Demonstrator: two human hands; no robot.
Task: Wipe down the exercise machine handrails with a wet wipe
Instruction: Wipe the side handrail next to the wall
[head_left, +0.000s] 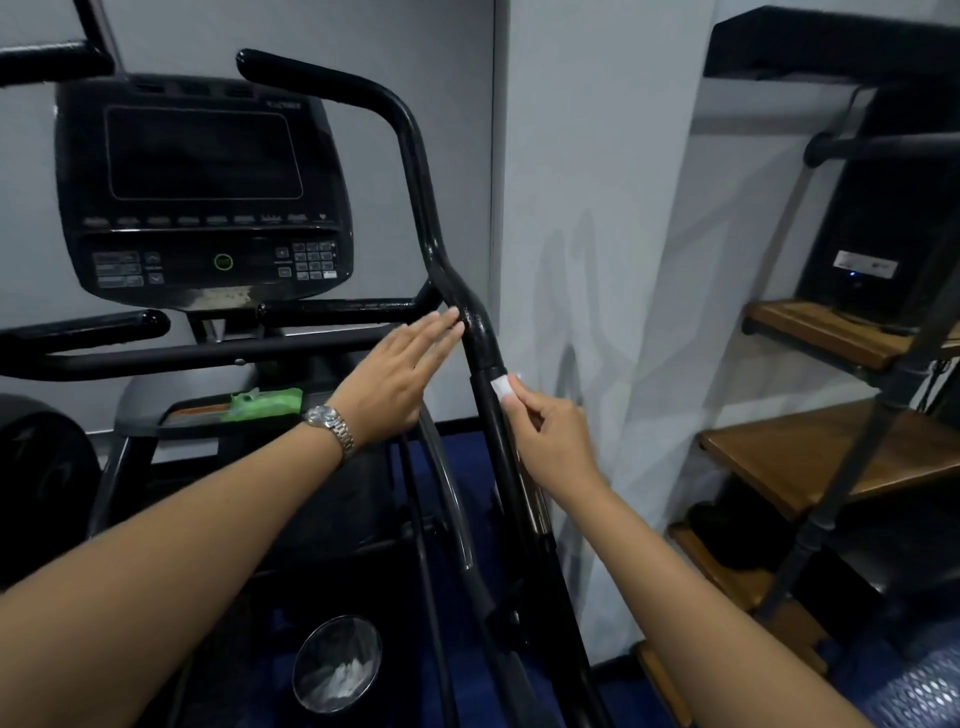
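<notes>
One wet wipe (504, 387) pinched against one handrail (480, 332), two hands

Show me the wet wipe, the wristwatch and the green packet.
wet wipe (502, 387), head view, white folded corner.
wristwatch (319, 416), head view, dial.
green packet (267, 403), head view, top face.

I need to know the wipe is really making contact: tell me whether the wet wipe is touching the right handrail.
Touching. The head view shows the right hand holding the white wet wipe against the black handrail, with no gap between them.
</notes>
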